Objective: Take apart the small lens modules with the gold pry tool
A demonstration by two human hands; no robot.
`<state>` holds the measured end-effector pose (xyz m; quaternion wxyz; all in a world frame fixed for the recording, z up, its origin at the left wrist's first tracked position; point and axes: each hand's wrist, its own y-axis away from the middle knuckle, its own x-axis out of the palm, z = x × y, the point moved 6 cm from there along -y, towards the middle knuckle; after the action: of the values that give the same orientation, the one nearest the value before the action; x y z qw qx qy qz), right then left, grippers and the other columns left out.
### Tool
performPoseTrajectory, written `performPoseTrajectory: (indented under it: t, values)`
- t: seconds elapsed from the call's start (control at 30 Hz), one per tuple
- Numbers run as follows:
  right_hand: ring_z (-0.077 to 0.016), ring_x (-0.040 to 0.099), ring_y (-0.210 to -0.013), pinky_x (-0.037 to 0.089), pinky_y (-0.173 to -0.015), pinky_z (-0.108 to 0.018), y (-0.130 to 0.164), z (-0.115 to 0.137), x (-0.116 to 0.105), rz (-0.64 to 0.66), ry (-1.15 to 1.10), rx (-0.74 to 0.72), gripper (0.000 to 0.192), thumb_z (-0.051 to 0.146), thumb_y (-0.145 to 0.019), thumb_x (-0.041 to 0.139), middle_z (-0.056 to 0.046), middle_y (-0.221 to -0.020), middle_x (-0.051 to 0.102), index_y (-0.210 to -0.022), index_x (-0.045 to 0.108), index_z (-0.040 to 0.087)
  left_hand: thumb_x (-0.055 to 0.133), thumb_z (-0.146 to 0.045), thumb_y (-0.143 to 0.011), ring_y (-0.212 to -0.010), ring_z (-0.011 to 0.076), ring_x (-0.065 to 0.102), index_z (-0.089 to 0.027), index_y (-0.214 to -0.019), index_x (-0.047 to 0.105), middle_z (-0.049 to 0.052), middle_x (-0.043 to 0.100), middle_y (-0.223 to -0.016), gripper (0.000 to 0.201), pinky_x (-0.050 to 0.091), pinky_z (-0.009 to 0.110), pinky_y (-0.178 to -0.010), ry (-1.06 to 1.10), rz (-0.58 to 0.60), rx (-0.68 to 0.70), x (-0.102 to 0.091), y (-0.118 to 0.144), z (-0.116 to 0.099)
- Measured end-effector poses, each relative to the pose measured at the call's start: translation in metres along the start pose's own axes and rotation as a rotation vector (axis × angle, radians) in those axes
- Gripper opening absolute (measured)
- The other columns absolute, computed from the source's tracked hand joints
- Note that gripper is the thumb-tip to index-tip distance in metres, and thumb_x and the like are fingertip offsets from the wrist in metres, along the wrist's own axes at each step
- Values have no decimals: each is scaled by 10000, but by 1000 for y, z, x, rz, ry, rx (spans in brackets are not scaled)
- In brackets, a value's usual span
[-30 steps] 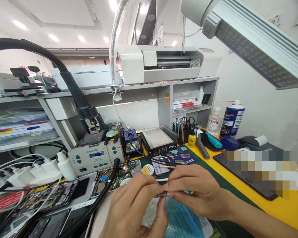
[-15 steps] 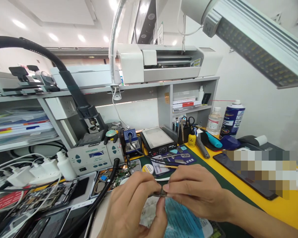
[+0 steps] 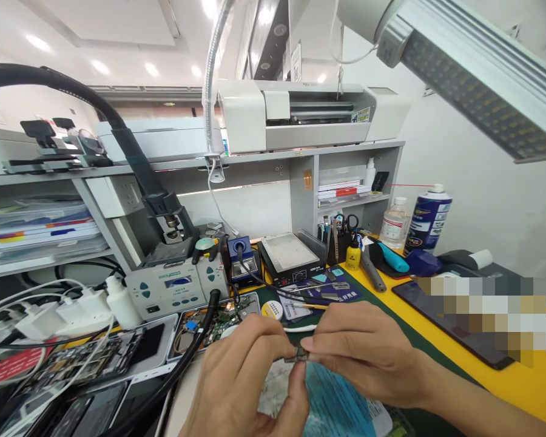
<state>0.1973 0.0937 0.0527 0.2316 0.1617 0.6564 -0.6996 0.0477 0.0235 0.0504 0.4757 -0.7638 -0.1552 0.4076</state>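
Observation:
Between the fingertips of both hands is a small dark grey flat piece (image 3: 295, 357); its kind is too small to make out. My left hand (image 3: 250, 376) pinches it from the left, with the thumb below. From the right, my right hand (image 3: 364, 349) grips its other end between thumb and fingers. Under the hands lies a blue and white patterned sheet or pouch (image 3: 334, 403), partly covered by them. A white cable or stick (image 3: 301, 329) shows just behind the fingers.
Left are a hot air station (image 3: 177, 285), a black hose (image 3: 182, 370) and a tray of circuit boards (image 3: 218, 318). Behind stand a soldering iron stand (image 3: 243, 261) and a heating plate (image 3: 291, 252). A dark phone (image 3: 450, 325) lies right. An LED lamp (image 3: 486, 79) hangs above.
The small dark piece is tilted slightly differently and shows more of its surface between the fingers. Both hands keep their pinch; the whole view has shifted slightly.

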Motion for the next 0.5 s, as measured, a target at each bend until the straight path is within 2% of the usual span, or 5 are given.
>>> performPoseTrajectory:
  t: [0.3, 0.5]
  values:
    - [-141, 629, -647, 511, -608, -245, -1, 0, -1, -18, -98, 51, 194, 95, -934, 656, -73, -753, 713, -1107, 727, 146, 633, -97, -846, -803, 138, 674, -229, -948, 605, 5, 673, -889, 169, 469, 263, -682, -5, -11, -9, -1, 2, 2]
    - [-143, 659, -667, 542, -632, -242, -3, -2, -4, -69, -191, 103, 189, 87, -914, 681, -68, -754, 727, -1076, 746, 160, 619, -70, -847, -814, 136, 707, -245, -976, 623, -17, 723, -895, 218, 495, 272, -736, -53, -69, 8, -2, 2, -5]
